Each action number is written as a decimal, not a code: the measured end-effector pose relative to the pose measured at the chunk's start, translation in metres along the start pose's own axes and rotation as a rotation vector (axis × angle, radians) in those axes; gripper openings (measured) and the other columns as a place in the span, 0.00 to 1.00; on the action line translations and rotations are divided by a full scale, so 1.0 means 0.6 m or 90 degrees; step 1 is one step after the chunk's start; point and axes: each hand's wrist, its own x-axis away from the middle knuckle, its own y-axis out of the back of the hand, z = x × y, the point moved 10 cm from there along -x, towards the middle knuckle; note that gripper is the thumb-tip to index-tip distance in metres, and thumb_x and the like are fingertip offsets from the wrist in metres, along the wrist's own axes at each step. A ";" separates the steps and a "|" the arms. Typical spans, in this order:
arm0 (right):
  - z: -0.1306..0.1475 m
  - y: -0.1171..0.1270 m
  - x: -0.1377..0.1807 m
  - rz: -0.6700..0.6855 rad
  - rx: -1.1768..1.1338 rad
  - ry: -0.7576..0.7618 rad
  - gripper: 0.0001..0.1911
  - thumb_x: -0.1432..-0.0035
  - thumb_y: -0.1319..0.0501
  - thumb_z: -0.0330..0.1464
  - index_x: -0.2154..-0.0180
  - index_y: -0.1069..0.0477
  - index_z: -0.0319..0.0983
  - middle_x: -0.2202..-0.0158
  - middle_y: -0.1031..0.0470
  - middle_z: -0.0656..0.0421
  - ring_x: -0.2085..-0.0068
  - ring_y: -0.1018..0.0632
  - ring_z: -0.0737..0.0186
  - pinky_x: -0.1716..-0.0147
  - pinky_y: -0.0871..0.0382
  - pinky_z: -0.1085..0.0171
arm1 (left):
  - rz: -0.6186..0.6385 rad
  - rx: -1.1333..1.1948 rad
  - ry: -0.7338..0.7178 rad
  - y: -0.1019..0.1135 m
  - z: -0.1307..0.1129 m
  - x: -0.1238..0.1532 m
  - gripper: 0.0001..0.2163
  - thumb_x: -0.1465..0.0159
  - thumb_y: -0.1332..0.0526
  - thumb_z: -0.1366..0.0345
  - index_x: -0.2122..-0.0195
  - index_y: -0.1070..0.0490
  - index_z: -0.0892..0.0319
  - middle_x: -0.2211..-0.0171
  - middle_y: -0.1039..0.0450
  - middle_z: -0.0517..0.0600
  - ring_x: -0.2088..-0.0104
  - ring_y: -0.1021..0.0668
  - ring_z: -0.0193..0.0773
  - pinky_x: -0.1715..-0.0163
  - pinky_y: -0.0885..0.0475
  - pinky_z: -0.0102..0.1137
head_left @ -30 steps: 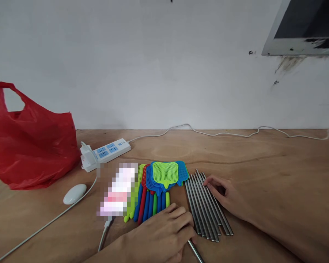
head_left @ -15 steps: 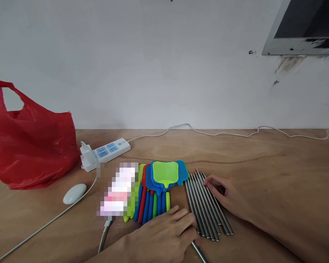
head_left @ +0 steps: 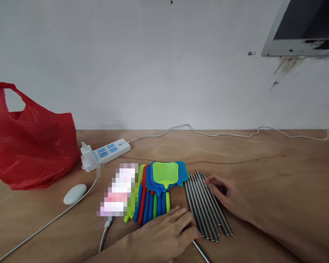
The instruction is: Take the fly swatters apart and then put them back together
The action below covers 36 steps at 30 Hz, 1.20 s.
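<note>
Both hands against metal rods

The rods are smooth, shiny metal. The fly swatters look like matt moulded plastic with mesh heads; the table is grained wood, and the red bag seems thin, glossy plastic.

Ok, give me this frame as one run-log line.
left hand: pinching one steel rod | right hand: resting on row of steel rods | beside: fly swatter heads, power strip, red bag | surface: plywood table
</note>
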 end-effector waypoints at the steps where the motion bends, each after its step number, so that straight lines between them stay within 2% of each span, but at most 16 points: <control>1: 0.001 0.000 0.000 0.001 -0.001 0.000 0.15 0.33 0.46 0.43 0.63 0.26 0.43 0.77 0.28 0.62 0.74 0.26 0.61 0.75 0.32 0.64 | -0.004 0.003 -0.002 0.002 0.000 0.000 0.25 0.42 0.34 0.79 0.45 0.36 0.60 0.49 0.31 0.52 0.49 0.30 0.42 0.36 0.39 0.37; 4: 0.004 -0.002 0.002 0.006 0.000 -0.002 0.14 0.33 0.47 0.42 0.63 0.27 0.43 0.75 0.27 0.62 0.72 0.25 0.60 0.73 0.32 0.64 | -0.012 -0.018 -0.025 0.004 -0.004 -0.002 0.24 0.40 0.35 0.78 0.44 0.36 0.61 0.48 0.30 0.53 0.51 0.28 0.42 0.43 0.33 0.33; 7: 0.006 -0.003 0.003 0.010 0.002 -0.002 0.12 0.32 0.47 0.39 0.63 0.28 0.42 0.74 0.26 0.62 0.72 0.26 0.61 0.73 0.34 0.64 | -0.033 -0.059 -0.058 0.004 -0.012 -0.004 0.18 0.37 0.34 0.74 0.46 0.33 0.62 0.52 0.27 0.53 0.54 0.28 0.43 0.48 0.30 0.33; 10: 0.006 -0.001 0.004 -0.001 0.012 0.002 0.13 0.32 0.48 0.39 0.64 0.28 0.42 0.75 0.27 0.62 0.74 0.27 0.61 0.75 0.37 0.64 | -0.109 -0.074 -0.082 0.014 -0.022 -0.001 0.10 0.32 0.39 0.72 0.50 0.31 0.62 0.56 0.25 0.52 0.56 0.27 0.43 0.50 0.30 0.35; 13: 0.003 -0.005 0.004 0.009 0.012 0.003 0.13 0.32 0.48 0.40 0.63 0.28 0.42 0.76 0.28 0.62 0.75 0.28 0.62 0.76 0.38 0.65 | -0.193 -0.054 -0.083 0.032 -0.026 0.010 0.11 0.30 0.43 0.75 0.49 0.32 0.60 0.56 0.26 0.52 0.57 0.26 0.42 0.49 0.30 0.35; 15: 0.002 -0.005 0.004 0.005 0.005 0.005 0.13 0.32 0.48 0.40 0.63 0.28 0.42 0.75 0.27 0.62 0.74 0.28 0.62 0.75 0.38 0.64 | -0.252 -0.015 -0.061 0.049 -0.018 0.020 0.16 0.33 0.47 0.80 0.46 0.34 0.59 0.55 0.26 0.53 0.57 0.25 0.41 0.51 0.28 0.34; 18: 0.005 0.002 0.007 -0.013 -0.009 0.003 0.14 0.31 0.47 0.41 0.62 0.27 0.43 0.75 0.29 0.62 0.74 0.29 0.62 0.74 0.38 0.64 | -0.340 0.048 0.024 0.073 0.016 0.035 0.22 0.35 0.51 0.83 0.44 0.36 0.58 0.53 0.29 0.55 0.54 0.25 0.40 0.54 0.26 0.31; 20: 0.009 0.004 0.011 0.006 -0.037 -0.009 0.15 0.31 0.47 0.43 0.61 0.26 0.43 0.78 0.32 0.64 0.76 0.32 0.64 0.76 0.40 0.65 | -0.367 0.062 0.083 0.079 0.041 0.041 0.20 0.32 0.51 0.82 0.43 0.36 0.57 0.52 0.29 0.54 0.53 0.24 0.40 0.55 0.25 0.32; 22: 0.017 0.001 0.017 0.056 -0.099 -0.017 0.20 0.29 0.51 0.46 0.59 0.25 0.43 0.79 0.35 0.64 0.77 0.33 0.64 0.76 0.40 0.65 | -0.379 0.053 0.113 0.081 0.058 0.043 0.17 0.28 0.50 0.77 0.42 0.37 0.56 0.52 0.28 0.54 0.53 0.24 0.41 0.55 0.24 0.34; 24: 0.037 -0.004 0.025 0.110 -0.164 0.017 0.28 0.29 0.58 0.50 0.57 0.25 0.42 0.78 0.33 0.62 0.77 0.32 0.64 0.76 0.38 0.65 | -0.386 0.044 0.119 0.080 0.066 0.042 0.15 0.26 0.50 0.74 0.41 0.38 0.55 0.52 0.27 0.53 0.54 0.23 0.41 0.56 0.24 0.35; 26: 0.064 -0.006 0.033 0.139 -0.169 0.086 0.31 0.31 0.58 0.54 0.54 0.24 0.42 0.76 0.31 0.60 0.76 0.30 0.63 0.76 0.37 0.64 | -0.386 0.047 0.119 0.078 0.069 0.040 0.14 0.25 0.50 0.72 0.41 0.38 0.55 0.53 0.26 0.52 0.55 0.22 0.41 0.56 0.23 0.35; 27: 0.076 -0.007 0.036 0.141 -0.141 0.121 0.29 0.32 0.54 0.54 0.54 0.24 0.42 0.74 0.29 0.60 0.76 0.29 0.63 0.76 0.37 0.64 | -0.380 0.054 0.119 0.075 0.069 0.038 0.13 0.25 0.50 0.72 0.42 0.38 0.55 0.53 0.26 0.52 0.55 0.22 0.40 0.56 0.23 0.34; 29: 0.092 -0.013 0.041 0.139 -0.068 0.180 0.19 0.33 0.45 0.48 0.54 0.23 0.44 0.71 0.23 0.58 0.73 0.25 0.62 0.74 0.34 0.64 | -0.374 0.062 0.117 0.074 0.066 0.034 0.13 0.25 0.51 0.72 0.42 0.37 0.54 0.53 0.25 0.51 0.54 0.22 0.39 0.56 0.23 0.33; 30: 0.097 -0.015 0.042 0.134 -0.039 0.201 0.14 0.32 0.43 0.43 0.54 0.23 0.44 0.68 0.21 0.58 0.71 0.23 0.61 0.71 0.32 0.64 | -0.381 0.057 0.116 0.077 0.063 0.035 0.13 0.25 0.51 0.71 0.42 0.37 0.55 0.53 0.25 0.52 0.54 0.21 0.39 0.56 0.23 0.33; 32: 0.097 -0.012 0.041 0.100 -0.014 0.219 0.11 0.32 0.42 0.36 0.53 0.24 0.45 0.63 0.18 0.57 0.66 0.20 0.60 0.66 0.29 0.63 | -0.408 0.028 0.123 0.089 0.061 0.039 0.13 0.25 0.50 0.71 0.42 0.37 0.55 0.54 0.24 0.52 0.54 0.21 0.40 0.56 0.23 0.33; 36: 0.060 0.018 0.027 -0.022 -0.037 0.128 0.10 0.32 0.43 0.37 0.57 0.23 0.45 0.63 0.18 0.57 0.63 0.19 0.58 0.62 0.28 0.62 | -0.444 -0.020 0.174 0.120 0.078 0.055 0.12 0.27 0.49 0.71 0.45 0.34 0.56 0.58 0.23 0.51 0.58 0.20 0.40 0.58 0.23 0.34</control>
